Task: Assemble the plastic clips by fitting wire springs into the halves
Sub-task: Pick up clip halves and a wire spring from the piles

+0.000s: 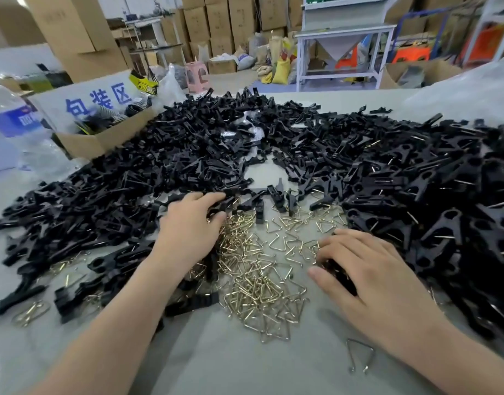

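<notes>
A broad heap of black plastic clip halves point(188, 155) covers the table's left and middle. Black clips with wire springs in them point(433, 201) pile up on the right. Triangular wire springs point(262, 269) lie in a loose golden heap between my hands. My left hand point(191, 223) reaches into the edge of the halves, fingers curled round a black half point(216, 209). My right hand point(367, 269) lies over the springs with a black clip piece point(342, 276) gripped under its fingers; most of that piece is hidden.
A cardboard box point(102, 138) with a blue-lettered sign stands at the back left, next to a water bottle point(8, 115). One single spring point(359, 357) lies near the table's front. The grey table surface point(245, 366) shows in front. Cartons and a metal bench stand behind.
</notes>
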{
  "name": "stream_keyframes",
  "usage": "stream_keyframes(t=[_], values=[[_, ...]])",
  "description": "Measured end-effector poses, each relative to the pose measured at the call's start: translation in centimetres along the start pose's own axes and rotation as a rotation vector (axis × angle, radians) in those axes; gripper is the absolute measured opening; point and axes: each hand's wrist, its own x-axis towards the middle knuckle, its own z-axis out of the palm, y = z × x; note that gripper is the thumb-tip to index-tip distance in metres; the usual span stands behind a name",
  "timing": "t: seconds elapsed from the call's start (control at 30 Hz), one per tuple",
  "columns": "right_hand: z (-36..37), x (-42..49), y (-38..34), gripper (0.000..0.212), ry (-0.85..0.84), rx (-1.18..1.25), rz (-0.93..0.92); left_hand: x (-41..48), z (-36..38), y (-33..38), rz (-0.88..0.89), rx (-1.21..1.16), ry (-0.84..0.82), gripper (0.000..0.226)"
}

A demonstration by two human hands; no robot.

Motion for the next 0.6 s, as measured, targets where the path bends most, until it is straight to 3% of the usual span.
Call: stream_keyframes(t=[0.27, 0.47, 0.6], values=[[0.26, 0.11, 0.07, 0.05, -0.023, -0.005, 0.001, 0.03, 0.26, -0.08, 0.098, -0.128, 0.124, 0.016], [0.28, 0.06, 0.15, 0.048, -0.02, 0.005, -0.004, 0.2, 0.44, -0.39, 0.113, -0.033, 0.006, 0.036], [0.27, 0.05, 0.24, 0.048, -0.022, 0.024, -0.002, 0.27, 0.19, -0.71, 0.121, -0.057, 0.006, 0.025]])
